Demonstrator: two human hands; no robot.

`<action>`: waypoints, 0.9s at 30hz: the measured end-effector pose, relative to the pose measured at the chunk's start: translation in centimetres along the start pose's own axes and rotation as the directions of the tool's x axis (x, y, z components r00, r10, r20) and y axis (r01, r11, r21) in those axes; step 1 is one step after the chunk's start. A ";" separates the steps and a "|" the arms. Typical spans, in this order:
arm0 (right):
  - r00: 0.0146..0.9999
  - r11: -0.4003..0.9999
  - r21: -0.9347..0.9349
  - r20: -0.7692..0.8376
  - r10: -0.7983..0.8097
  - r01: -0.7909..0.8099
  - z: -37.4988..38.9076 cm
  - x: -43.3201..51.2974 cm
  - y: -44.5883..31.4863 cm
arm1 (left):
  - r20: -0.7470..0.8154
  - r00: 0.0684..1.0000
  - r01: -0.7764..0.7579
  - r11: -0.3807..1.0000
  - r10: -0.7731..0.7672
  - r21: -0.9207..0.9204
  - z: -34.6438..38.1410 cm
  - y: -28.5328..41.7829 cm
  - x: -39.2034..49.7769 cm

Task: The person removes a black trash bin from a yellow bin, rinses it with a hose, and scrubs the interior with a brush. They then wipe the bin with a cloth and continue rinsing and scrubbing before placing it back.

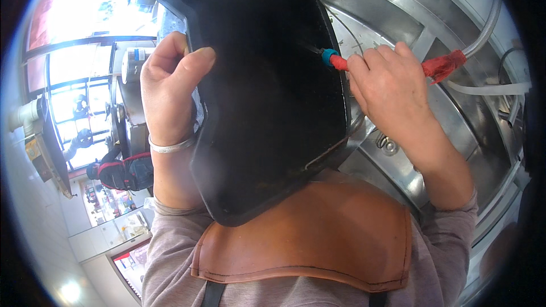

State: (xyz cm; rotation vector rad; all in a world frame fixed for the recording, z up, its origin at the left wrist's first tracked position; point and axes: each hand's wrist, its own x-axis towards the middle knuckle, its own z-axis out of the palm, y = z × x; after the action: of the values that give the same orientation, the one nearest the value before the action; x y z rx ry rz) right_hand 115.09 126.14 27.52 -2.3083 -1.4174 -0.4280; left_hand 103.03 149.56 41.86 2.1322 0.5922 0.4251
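A large black tray-like panel (268,94) with a raised rim and a wire along its edge is tilted up in front of my chest. My left hand (175,81) grips its left rim, thumb on the black face. In my right hand (388,76) is a water hose (443,66) wrapped in red, with a teal ring near its tip. A thin spray leaves the tip and meets the panel's right part. The hose's braided length runs off to the upper right. The fingers behind the left rim are partly hidden.
Behind the panel lies a stainless steel sink (431,136) with a drain fitting (390,146) and scattered bits. A white pipe (490,89) crosses the sink's right side. A brown apron (307,238) covers my chest. A dark backpack (128,171) is at the left.
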 end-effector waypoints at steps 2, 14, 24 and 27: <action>0.993 0.994 0.078 0.093 -0.079 0.072 -0.3 -0.2 0.2 | 0.003 1.000 -0.002 0.999 0.002 0.038 -0.2 0.2 0.0; 0.967 0.973 0.027 -0.111 0.229 -0.227 2.4 1.1 1.4 | 0.013 0.999 0.040 0.998 -0.039 -0.045 0.0 0.6 -0.1; 0.949 0.897 0.443 -0.276 0.149 -0.012 0.4 3.9 -1.6 | -0.012 0.990 0.128 0.941 -0.138 -0.314 -2.1 1.0 -0.7; 0.939 0.882 0.471 -0.317 0.133 0.034 -0.3 4.9 -2.3 | -0.033 0.985 0.143 0.902 -0.171 -0.407 -2.6 1.1 -1.4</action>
State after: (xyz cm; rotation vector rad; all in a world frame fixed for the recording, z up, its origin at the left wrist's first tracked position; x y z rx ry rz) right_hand 115.18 130.73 30.36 -1.7713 -1.1345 -0.3925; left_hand 100.82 149.95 44.12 1.6674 0.6484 0.4846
